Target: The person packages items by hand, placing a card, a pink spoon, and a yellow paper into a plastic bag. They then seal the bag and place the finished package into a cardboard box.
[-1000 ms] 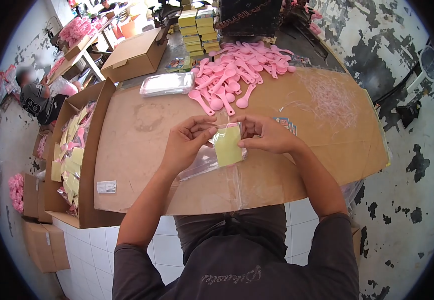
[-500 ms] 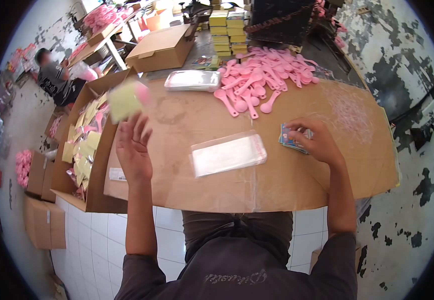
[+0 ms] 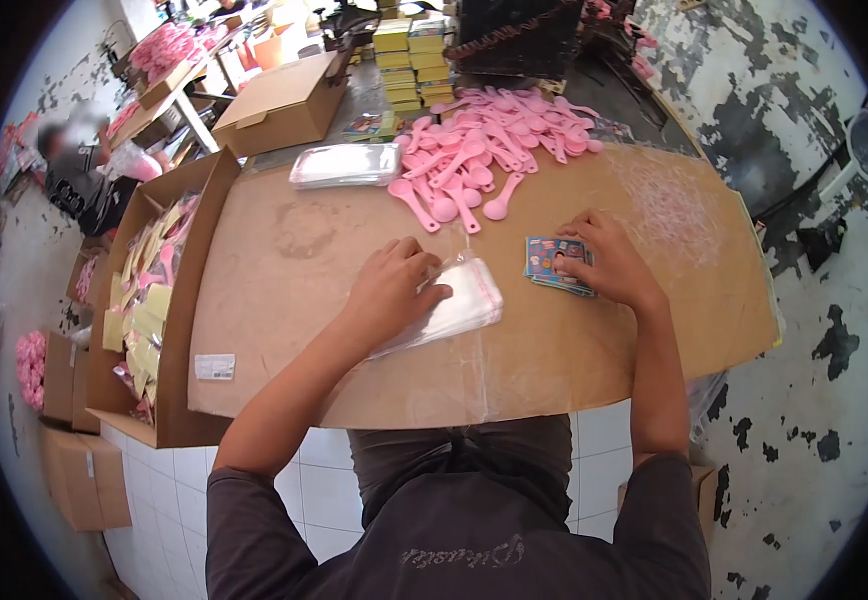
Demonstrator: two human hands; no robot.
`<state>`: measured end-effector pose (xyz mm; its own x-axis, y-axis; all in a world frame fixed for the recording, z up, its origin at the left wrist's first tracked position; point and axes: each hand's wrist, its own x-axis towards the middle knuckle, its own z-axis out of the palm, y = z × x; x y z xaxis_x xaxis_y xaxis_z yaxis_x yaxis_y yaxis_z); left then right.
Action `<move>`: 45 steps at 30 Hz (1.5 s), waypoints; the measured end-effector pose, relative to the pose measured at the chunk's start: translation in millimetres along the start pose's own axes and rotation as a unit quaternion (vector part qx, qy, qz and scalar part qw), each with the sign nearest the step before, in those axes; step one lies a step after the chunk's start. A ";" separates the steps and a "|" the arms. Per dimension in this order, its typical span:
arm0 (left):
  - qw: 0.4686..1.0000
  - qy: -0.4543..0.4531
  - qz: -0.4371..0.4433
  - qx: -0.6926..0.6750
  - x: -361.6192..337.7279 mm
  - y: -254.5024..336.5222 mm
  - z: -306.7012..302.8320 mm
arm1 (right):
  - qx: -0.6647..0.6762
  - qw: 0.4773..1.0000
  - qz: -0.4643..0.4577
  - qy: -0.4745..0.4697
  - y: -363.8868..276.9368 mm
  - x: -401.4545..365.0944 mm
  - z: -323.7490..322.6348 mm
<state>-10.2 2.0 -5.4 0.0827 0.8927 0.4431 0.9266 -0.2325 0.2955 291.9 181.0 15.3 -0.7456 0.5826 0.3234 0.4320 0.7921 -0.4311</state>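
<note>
My left hand [image 3: 394, 290] lies over the stack of clear plastic bags [image 3: 469, 300] in the middle of the cardboard-covered table. Its thumb and fingers close at the bags' upper edge, where a bit of clear film sticks up. To the right, my right hand [image 3: 614, 262] grips a small stack of printed cards [image 3: 546, 258], thumb on the top card and fingers curled at the far edge. Beyond both hands spreads a heap of pink plastic spoons [image 3: 474, 150]; one spoon [image 3: 502, 197] lies at its near side.
An open carton [image 3: 179, 380] of filled packets stands at the left. Another bag stack [image 3: 346, 165], a closed box [image 3: 279, 100] and tall card stacks [image 3: 412, 60] are at the back. Thin plastic scraps [image 3: 669, 205] lie at the right. A person [image 3: 79, 180] sits at far left.
My left hand has moved right from beside the carton to the plastic bags. The blurred packet in the air above it is gone from there. My right hand stays at the cards.
</note>
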 end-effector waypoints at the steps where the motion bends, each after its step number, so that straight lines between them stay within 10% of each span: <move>1: 0.999 -0.022 -0.033 -0.034 1.7 -1.4 1.9 | -0.014 1.000 0.012 -0.002 4.9 -1.2 -0.6; 12: 0.943 0.026 -0.145 -0.300 -6.1 -7.5 -2.6 | 0.091 0.995 0.043 0.022 5.3 4.3 -0.7; 18: 0.771 0.008 -0.260 -0.582 -2.0 -2.1 -11.8 | 0.124 0.982 0.145 -0.009 -22.4 7.5 -8.4; 21: 0.754 -0.033 -0.287 -0.590 -3.2 0.2 -12.7 | 0.021 0.995 -0.034 0.096 -2.1 9.3 9.1; 33: 0.757 -0.041 -0.254 -0.600 -9.9 11.3 -8.5 | 0.320 0.943 0.040 0.087 -81.6 21.4 21.3; 45: 0.777 -0.018 -0.245 -0.580 -12.8 14.0 -3.2 | 0.283 0.953 0.063 0.091 -89.4 25.0 19.0</move>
<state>0.5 -13.9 -4.1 -0.1454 0.9892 0.0187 -0.1019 -0.0337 0.9942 225.0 121.3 46.0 -0.5839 0.7289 0.3574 0.1317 0.5195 -0.8443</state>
